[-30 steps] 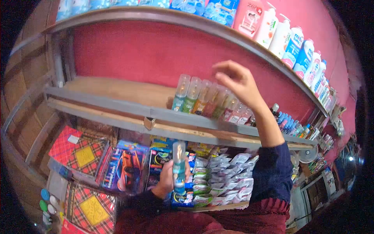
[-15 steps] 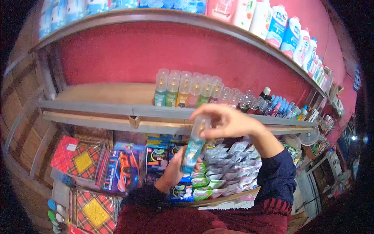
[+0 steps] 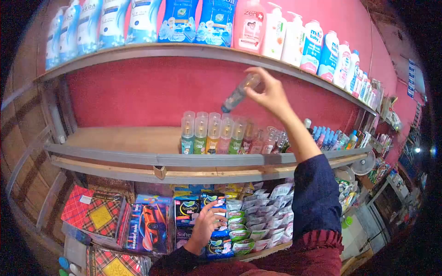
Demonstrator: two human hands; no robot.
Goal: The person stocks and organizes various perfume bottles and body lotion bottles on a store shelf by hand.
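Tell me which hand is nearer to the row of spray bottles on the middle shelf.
Right. The right hand holds a spray bottle just above the row of spray bottles; the left hand is lower, at the packets.

We are losing the bottle (image 3: pixel 239 93) to motion blur, label unreadable; the right hand (image 3: pixel 269 94) is covering its cap; top-shelf bottles (image 3: pixel 216 18) are getting cropped.

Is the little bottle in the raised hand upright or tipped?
Tipped: the spray bottle slants, its cap end up in the right hand.
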